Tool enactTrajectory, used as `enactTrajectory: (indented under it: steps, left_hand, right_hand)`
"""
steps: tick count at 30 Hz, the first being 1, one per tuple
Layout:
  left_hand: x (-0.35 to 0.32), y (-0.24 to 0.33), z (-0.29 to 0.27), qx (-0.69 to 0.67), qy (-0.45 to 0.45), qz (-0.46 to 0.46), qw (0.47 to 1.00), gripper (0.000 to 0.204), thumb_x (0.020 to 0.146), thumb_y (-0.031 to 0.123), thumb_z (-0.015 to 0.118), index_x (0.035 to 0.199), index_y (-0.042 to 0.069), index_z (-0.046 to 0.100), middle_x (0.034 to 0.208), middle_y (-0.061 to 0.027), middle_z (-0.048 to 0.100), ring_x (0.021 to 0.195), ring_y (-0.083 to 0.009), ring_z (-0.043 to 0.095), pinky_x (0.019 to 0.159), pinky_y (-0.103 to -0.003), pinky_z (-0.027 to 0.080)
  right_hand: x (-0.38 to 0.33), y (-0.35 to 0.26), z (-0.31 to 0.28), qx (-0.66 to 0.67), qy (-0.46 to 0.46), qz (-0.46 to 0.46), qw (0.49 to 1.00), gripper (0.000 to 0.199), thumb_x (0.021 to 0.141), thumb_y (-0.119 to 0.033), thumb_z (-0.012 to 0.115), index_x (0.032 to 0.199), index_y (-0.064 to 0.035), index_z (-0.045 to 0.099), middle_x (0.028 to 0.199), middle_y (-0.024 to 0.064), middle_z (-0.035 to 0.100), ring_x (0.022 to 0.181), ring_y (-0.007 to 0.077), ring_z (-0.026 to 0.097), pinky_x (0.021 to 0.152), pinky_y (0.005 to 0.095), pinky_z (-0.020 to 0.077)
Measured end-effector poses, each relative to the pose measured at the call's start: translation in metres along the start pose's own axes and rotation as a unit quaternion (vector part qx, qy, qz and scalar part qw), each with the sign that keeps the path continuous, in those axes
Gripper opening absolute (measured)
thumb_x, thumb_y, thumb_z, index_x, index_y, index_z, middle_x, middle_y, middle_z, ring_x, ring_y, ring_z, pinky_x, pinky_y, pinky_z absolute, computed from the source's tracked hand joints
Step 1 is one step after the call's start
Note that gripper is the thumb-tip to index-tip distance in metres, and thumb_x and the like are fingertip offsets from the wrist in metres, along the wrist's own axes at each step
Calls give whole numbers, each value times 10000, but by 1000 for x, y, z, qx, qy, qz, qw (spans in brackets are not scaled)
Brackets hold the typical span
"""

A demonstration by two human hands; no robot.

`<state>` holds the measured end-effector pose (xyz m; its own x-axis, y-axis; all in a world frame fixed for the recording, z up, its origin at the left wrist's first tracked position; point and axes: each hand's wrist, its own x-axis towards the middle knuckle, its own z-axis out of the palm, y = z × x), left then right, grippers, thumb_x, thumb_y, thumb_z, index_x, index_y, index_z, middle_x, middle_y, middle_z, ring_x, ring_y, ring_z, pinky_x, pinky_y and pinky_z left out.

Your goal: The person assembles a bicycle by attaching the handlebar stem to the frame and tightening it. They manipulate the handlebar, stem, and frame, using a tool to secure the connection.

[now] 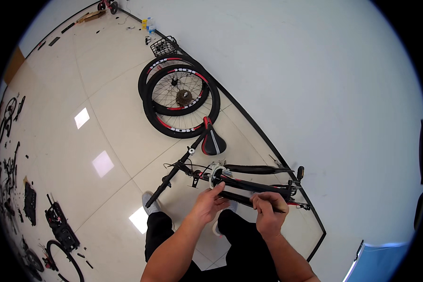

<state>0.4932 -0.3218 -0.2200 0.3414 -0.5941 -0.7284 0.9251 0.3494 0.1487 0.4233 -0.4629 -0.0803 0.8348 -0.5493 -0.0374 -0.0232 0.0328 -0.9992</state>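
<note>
A black and red bicycle frame [249, 184] lies across the floor in front of my legs, with its handlebar [167, 183] pointing left and a black and red saddle [213, 141] beyond it. My left hand [207, 205] rests on the frame near the silver head part, fingers curled against the tube. My right hand [269, 211] is closed around a thin dark tool or tube at the frame's lower bar. Two black wheels with red markings [181, 96] lie stacked on the floor farther away.
A white wall [315, 84] with a black baseboard runs along the right. A wire basket [164, 46] sits by the wall. Bicycle parts and a tyre [63, 256] are scattered along the left side of the tiled floor. A blue object [380, 261] lies at the lower right.
</note>
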Motion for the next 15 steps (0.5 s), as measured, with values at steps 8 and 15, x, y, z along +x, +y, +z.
enactTrajectory:
  steps: [8, 15]
  left_hand:
    - [-11, -14, 7, 9, 72, 56, 996, 461, 890, 117, 791, 1163, -15, 444, 1065, -167, 619, 905, -282, 680, 849, -498, 591]
    - [-6, -32, -16, -26, 86, 40, 995, 225, 941, 44, 666, 1078, -54, 518, 992, -164, 594, 852, -293, 630, 838, -480, 583]
  right_hand:
    - [-45, 5, 0, -58, -48, -36, 997, 98, 926, 87, 558, 979, 61, 637, 842, 126, 665, 701, 138, 585, 728, 294, 518]
    - [-78, 6, 11, -106, -95, -45, 989, 133, 879, 71, 645, 1007, 55, 673, 979, 138, 701, 882, 170, 673, 791, 274, 528]
